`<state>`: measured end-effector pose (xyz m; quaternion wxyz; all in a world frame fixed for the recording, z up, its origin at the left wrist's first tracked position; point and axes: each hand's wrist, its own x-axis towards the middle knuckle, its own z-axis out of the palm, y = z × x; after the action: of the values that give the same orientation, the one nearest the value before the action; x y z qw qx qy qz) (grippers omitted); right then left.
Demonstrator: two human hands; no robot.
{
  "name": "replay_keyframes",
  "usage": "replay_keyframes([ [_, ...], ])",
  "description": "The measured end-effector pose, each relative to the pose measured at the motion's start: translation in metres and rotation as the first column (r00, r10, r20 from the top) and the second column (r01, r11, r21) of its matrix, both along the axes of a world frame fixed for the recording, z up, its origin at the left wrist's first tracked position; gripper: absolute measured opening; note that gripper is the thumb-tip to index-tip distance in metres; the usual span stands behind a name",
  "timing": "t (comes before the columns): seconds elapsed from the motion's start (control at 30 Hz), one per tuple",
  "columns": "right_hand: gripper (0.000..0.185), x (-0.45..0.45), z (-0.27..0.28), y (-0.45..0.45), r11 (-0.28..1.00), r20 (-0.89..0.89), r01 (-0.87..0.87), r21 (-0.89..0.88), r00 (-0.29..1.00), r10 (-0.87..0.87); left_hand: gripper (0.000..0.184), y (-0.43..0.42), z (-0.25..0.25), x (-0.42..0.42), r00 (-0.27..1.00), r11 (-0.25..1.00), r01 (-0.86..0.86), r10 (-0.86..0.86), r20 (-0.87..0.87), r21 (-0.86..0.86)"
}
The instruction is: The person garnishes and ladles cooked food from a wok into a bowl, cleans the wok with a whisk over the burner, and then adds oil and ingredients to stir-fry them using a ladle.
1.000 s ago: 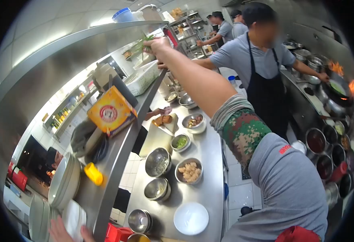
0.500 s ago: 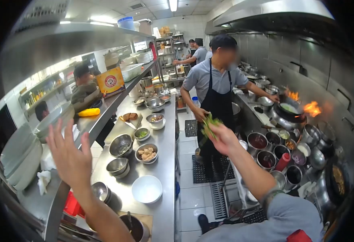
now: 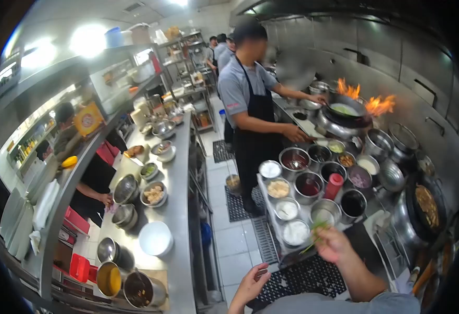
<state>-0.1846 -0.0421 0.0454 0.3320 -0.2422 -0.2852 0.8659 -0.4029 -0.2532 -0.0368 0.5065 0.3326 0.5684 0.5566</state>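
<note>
My right hand is closed around a small bunch of green stalks, held at the near edge of a trolley of seasoning pots. Just beside the greens are a metal pot and a bowl of white powder. My left hand is low at the bottom of the view, over the floor and in front of my body. Its fingers are loosely bent and apart, with nothing in them.
A co-worker in a dark apron stands ahead at a wok, with flames behind it. To the left runs a steel counter with a white bowl and several metal bowls. A black floor mat lies below my hands.
My view has turned right. My right hand has brought the greens from beside the co-worker to the pots, and my raised left hand has dropped. The co-worker's near hand has moved toward the stove.
</note>
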Motion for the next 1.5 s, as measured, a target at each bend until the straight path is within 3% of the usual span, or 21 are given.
replay_keyframes([
  [0.03,0.009,0.037,0.012,0.012,0.999,-0.013,0.042,0.026,0.999,-0.042,0.047,0.006,-0.005,0.017,0.998,0.998,0.049,-0.050,-0.037,-0.033],
  [0.1,0.011,0.120,0.020,0.037,0.936,-0.043,0.330,0.124,0.944,-0.327,0.047,0.017,-0.016,0.040,0.982,0.984,0.143,-0.153,-0.106,-0.104],
  [0.17,0.017,0.226,0.040,0.065,0.888,-0.042,0.406,0.214,0.912,-0.407,0.046,0.040,-0.027,0.063,0.936,0.971,0.152,-0.202,-0.288,-0.185],
  [0.27,0.032,0.377,0.057,0.104,0.583,0.052,0.679,0.447,0.631,-0.774,0.045,0.080,-0.008,0.121,0.863,0.999,0.042,-0.054,-0.503,-0.035],
  [0.3,0.036,0.392,0.094,0.100,0.569,0.090,0.576,0.587,0.652,-0.753,0.044,0.090,0.003,0.146,0.848,0.999,0.036,-0.036,-0.529,-0.011],
  [0.37,0.033,0.443,0.119,0.113,0.536,0.190,0.543,0.646,0.566,-0.802,0.042,0.129,0.010,0.190,0.836,0.992,0.125,-0.103,-0.539,0.005],
  [0.43,0.027,0.516,0.109,0.148,0.468,0.399,0.397,0.789,0.248,-0.883,0.040,0.131,-0.008,0.221,0.845,0.978,0.199,-0.204,-0.495,-0.063],
  [0.47,0.023,0.553,0.087,0.175,0.383,0.350,0.321,0.866,0.156,-0.924,0.038,0.136,-0.020,0.235,0.811,0.966,0.250,-0.249,-0.529,-0.071],
  [0.5,0.021,0.571,0.090,0.188,0.435,0.425,0.270,0.859,0.097,-0.900,0.036,0.140,-0.026,0.245,0.781,0.960,0.272,-0.263,-0.567,-0.071],
  [0.53,0.022,0.599,0.069,0.219,0.407,0.368,0.301,0.862,0.180,-0.912,0.035,0.142,-0.033,0.252,0.757,0.944,0.312,-0.318,-0.571,-0.111],
  [0.57,0.024,0.608,0.073,0.232,0.447,0.438,0.259,0.856,0.093,-0.894,0.035,0.144,-0.042,0.258,0.785,0.936,0.324,-0.346,-0.515,-0.135],
  [0.7,0.022,0.655,0.048,0.263,0.481,0.483,0.070,0.874,-0.237,-0.843,0.034,0.146,-0.042,0.274,0.701,0.919,0.359,-0.379,-0.604,-0.161],
  [0.83,0.020,0.657,0.051,0.257,0.605,0.596,0.043,0.795,-0.241,-0.766,0.030,0.162,-0.041,0.275,0.698,0.929,0.312,-0.366,-0.616,-0.199],
  [0.87,0.017,0.661,0.039,0.270,0.550,0.543,0.045,0.834,-0.242,-0.804,0.030,0.171,-0.037,0.280,0.698,0.931,0.301,-0.362,-0.618,-0.206],
  [0.97,0.017,0.691,0.005,0.317,0.537,0.428,-0.278,0.797,-0.367,-0.826,0.030,0.196,-0.018,0.298,0.687,0.929,0.331,-0.359,-0.632,-0.168],
  [1.1,0.020,0.729,0.002,0.312,0.673,0.515,-0.283,0.683,-0.467,-0.719,0.031,0.211,-0.003,0.305,0.690,0.931,0.342,-0.339,-0.639,-0.125],
  [1.2,0.021,0.748,-0.009,0.305,0.710,0.614,-0.119,0.694,-0.418,-0.670,0.030,0.214,-0.004,0.306,0.750,0.936,0.321,-0.346,-0.564,-0.147],
  [1.3,0.024,0.753,-0.026,0.322,0.772,0.781,0.121,0.624,-0.090,-0.618,0.031,0.255,0.009,0.325,0.654,0.882,0.404,-0.464,-0.598,-0.243],
  [1.4,0.024,0.733,-0.027,0.336,0.677,0.705,0.252,0.692,-0.033,-0.709,0.040,0.339,0.012,0.368,0.622,0.848,0.514,-0.472,-0.625,-0.130],
  [1.47,0.023,0.768,-0.084,0.356,0.473,0.399,-0.269,0.839,-0.289,-0.870,0.054,0.400,-0.027,0.390,0.548,0.831,0.554,-0.415,-0.726,-0.057],
  [1.5,0.023,0.771,-0.086,0.356,0.510,0.426,-0.289,0.810,-0.306,-0.851,0.064,0.423,-0.038,0.400,0.463,0.818,0.574,-0.347,-0.816,-0.022],
])
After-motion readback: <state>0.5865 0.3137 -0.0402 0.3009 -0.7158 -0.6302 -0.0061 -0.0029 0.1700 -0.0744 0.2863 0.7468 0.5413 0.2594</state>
